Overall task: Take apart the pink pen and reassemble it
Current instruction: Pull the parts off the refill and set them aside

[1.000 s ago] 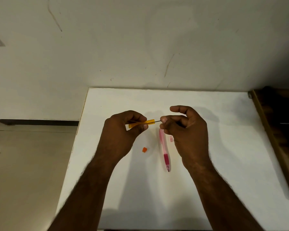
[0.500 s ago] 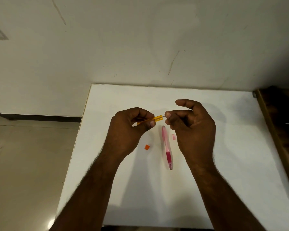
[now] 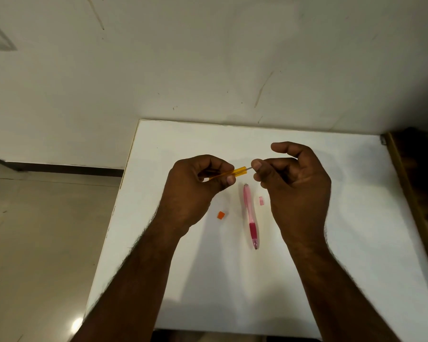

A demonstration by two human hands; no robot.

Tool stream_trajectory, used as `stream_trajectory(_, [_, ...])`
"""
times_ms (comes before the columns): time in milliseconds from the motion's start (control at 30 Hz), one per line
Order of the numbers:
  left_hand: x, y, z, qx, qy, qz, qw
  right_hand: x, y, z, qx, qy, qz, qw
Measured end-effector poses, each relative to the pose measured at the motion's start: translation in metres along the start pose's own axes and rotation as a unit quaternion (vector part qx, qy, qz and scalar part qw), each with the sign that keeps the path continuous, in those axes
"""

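Note:
The pink pen (image 3: 250, 213) lies on the white table (image 3: 356, 218), its tip toward me and its darker pink grip near the front. A small pink piece (image 3: 261, 200) rests just right of it. My left hand (image 3: 195, 191) is closed on an orange pen barrel (image 3: 237, 172) held above the table. My right hand (image 3: 292, 183) pinches a thin dark refill (image 3: 250, 168) between thumb and forefinger; its end sits in the orange barrel's open mouth. Most of the refill is hidden by my fingers.
A small orange cap (image 3: 221, 215) lies on the table left of the pink pen. The table's left edge (image 3: 119, 201) drops to a tiled floor. A wall rises behind the table. A dark wooden surface (image 3: 420, 183) adjoins the right side.
The exposed length of refill between my two hands has shortened, with my right hand's fingers closer to the orange barrel. The view has shifted slightly; the pink pen stays put.

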State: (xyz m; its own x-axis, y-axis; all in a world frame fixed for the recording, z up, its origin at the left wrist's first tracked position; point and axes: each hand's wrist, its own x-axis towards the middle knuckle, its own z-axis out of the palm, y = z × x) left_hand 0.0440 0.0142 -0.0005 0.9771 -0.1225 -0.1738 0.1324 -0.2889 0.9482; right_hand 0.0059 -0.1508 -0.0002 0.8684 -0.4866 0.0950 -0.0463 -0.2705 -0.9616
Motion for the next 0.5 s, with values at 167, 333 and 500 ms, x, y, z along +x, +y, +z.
stream_trajectory(167, [0.0006,-0.0004,-0.0006,0.001,0.002,0.001,1.0,0.0005,0.0004,-0.0001,0.01,-0.008,-0.007,1.0])
stream_trajectory(333, [0.001,-0.0006,0.0001,-0.002,0.005,-0.005,1.0,0.0003,0.0016,0.0003,0.016,-0.017,-0.016,1.0])
stream_trajectory(500, [0.0015,-0.0015,-0.0001,-0.001,0.005,-0.005,1.0,0.0006,0.0027,-0.0009,0.017,-0.007,-0.024,1.0])
